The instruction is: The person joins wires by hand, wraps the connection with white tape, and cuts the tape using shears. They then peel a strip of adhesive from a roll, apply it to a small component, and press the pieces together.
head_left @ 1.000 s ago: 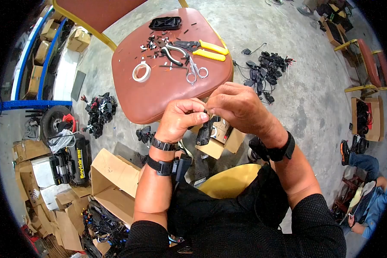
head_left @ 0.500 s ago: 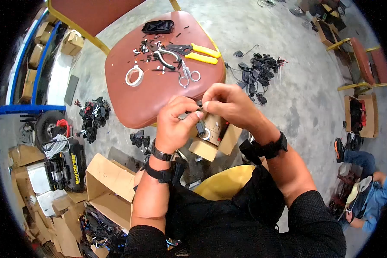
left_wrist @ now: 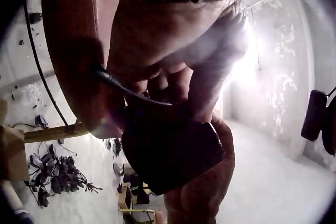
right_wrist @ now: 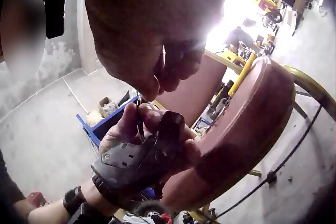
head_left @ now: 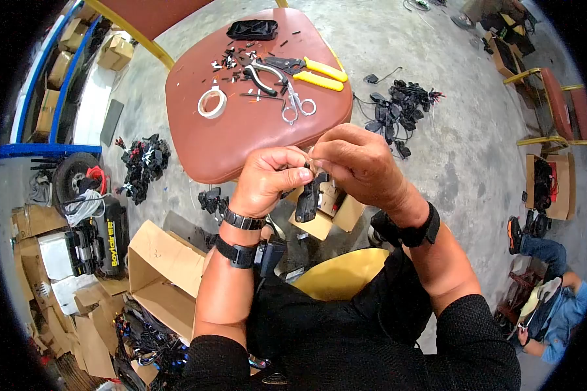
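A black plastic housing with a cable (left_wrist: pixel 126 88) hangs below my fingers in the head view. My left hand (head_left: pixel 262 184) grips this black housing (head_left: pixel 308 202), thumb and forefinger closed at its upper end. Right beside it, my right hand (head_left: pixel 365 163) pinches at thin wire ends by the left fingertips; the fingers cover most of them. From the right wrist, the housing (right_wrist: pixel 128 163) shows a wide flat face with small holes, lying across the left hand's fingers. Against the light in the left wrist view it is a dark block.
Ahead stands a red chair (head_left: pixel 241 143) bearing scissors (head_left: pixel 293 107), yellow-handled pliers (head_left: pixel 319 75), a tape roll (head_left: pixel 212 103) and black scraps. Under the hands is an open carton (head_left: pixel 349 214). Cable bundles (head_left: pixel 404 111) lie on the floor; a seated person (head_left: pixel 561 319) is at right.
The housing turned narrow side up half a second ago and now shows its broad side again. Both hands stay together at its upper end, while the head view shifts slightly.
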Demonstrator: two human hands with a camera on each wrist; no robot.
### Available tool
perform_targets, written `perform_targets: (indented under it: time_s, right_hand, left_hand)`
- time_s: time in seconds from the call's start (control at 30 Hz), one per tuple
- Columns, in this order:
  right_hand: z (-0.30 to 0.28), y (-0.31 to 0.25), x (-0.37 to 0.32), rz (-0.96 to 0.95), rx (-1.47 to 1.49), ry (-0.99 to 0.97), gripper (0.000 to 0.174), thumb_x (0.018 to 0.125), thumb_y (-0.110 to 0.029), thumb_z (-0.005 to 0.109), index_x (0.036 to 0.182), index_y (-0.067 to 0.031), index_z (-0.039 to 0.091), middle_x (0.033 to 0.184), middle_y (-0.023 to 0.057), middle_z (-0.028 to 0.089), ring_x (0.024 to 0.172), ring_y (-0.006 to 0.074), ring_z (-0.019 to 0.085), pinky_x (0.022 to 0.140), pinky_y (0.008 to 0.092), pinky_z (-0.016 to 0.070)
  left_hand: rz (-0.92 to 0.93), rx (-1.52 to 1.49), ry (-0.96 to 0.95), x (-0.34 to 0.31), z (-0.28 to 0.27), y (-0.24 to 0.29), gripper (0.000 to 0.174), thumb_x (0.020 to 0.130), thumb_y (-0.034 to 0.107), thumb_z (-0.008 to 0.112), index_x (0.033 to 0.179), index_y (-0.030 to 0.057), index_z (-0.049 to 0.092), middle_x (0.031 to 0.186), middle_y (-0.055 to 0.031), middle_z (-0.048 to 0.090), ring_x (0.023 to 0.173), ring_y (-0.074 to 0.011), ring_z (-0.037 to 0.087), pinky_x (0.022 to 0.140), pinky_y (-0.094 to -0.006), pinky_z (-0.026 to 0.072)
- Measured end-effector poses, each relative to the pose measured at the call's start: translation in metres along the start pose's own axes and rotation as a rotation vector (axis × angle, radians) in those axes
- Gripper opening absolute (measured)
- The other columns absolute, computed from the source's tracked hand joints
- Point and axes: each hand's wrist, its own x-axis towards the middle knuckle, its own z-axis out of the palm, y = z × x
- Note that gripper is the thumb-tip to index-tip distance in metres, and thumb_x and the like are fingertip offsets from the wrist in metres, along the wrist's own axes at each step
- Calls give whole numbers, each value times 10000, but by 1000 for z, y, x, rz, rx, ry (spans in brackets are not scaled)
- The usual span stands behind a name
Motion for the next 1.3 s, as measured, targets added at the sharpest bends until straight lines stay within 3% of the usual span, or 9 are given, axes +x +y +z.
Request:
perform_targets:
  time_s: [0.23, 0.33, 0.47, 0.6, 0.7, 0.83, 0.87, 0.97, 1.3]
  right_hand:
    - [-2, 6, -1, -12, 1, -70, 82, 798, -81, 712, 823, -49, 641, 806, 84, 655, 736, 285, 640, 665, 363, 528]
    - [-6, 5, -4, 128, 94, -141, 78, 822, -97, 686, 826, -34, 642, 769, 102, 649, 696, 234, 640, 648, 351, 519]
    - [-7, 5, -6, 684, 432, -271, 178, 834, -169, 632, 838, 8, 653, 698, 37, 621, 661, 101, 592, 576, 282, 468]
    - [-5, 15, -5, 1008, 813, -297, 182, 852, -170, 635, 861, 8, 675, 756, 12, 640, 689, 81, 582, 584, 227, 453]
    - [-4, 1, -2, 819, 643, -214, 139, 847, -118, 653, 864, 20, 664, 724, -8, 609, 693, 83, 587, 593, 234, 466]
    - [-4, -4, -6, 437, 219, -115, 99, 818, -58, 700, 907, -28, 668, 791, 64, 646, 688, 146, 634, 630, 283, 515]
    - [-3, -2, -4, 311, 99, -103, 102, 806, -54, 709, 902, -56, 673, 846, 97, 663, 702, 220, 665, 638, 319, 538]
    - [2, 0, -2, 99, 37, -65, 91, 803, -54, 709, 884, -55, 668, 837, 91, 668, 722, 269, 672, 643, 346, 549]
    - [-2, 4, -3, 73, 1, -115, 59, 817, -86, 706, 836, -55, 660, 795, 91, 668, 718, 271, 668, 627, 360, 536]
  left_hand:
    - [27, 96, -22, 1, -1, -1, 93, 829, 28, 747, 895, -24, 706, 989, -29, 658, 864, -95, 593, 759, -255, 481]
    - [78, 318, 13, 0, 2, 5, 108, 791, 2, 754, 873, -12, 685, 985, -65, 668, 900, -156, 612, 801, -289, 494]
    - [478, 753, 132, 3, 18, 4, 131, 738, 3, 740, 861, 9, 694, 846, -86, 663, 785, -207, 609, 736, -325, 489]
    - [510, 999, 209, 2, 22, 9, 117, 740, 7, 742, 845, 14, 692, 864, -90, 673, 807, -228, 622, 749, -334, 492]
    - [389, 764, 195, 2, 13, 7, 105, 760, 20, 747, 852, 8, 696, 862, -78, 671, 799, -196, 614, 743, -317, 487]
    - [166, 484, 122, 0, -1, 6, 91, 801, 27, 753, 850, -26, 699, 944, -57, 688, 871, -132, 610, 788, -281, 485]
    - [135, 429, 115, 0, -2, 6, 87, 801, 25, 754, 851, -24, 702, 948, -52, 686, 868, -126, 607, 784, -275, 483]
    - [25, 304, 75, 0, -2, 9, 81, 802, 24, 756, 853, -13, 706, 953, -47, 685, 850, -116, 603, 766, -263, 478]
    - [-45, 186, 24, 1, -2, 5, 94, 796, 21, 757, 869, -7, 704, 968, -45, 686, 866, -112, 605, 769, -268, 482]
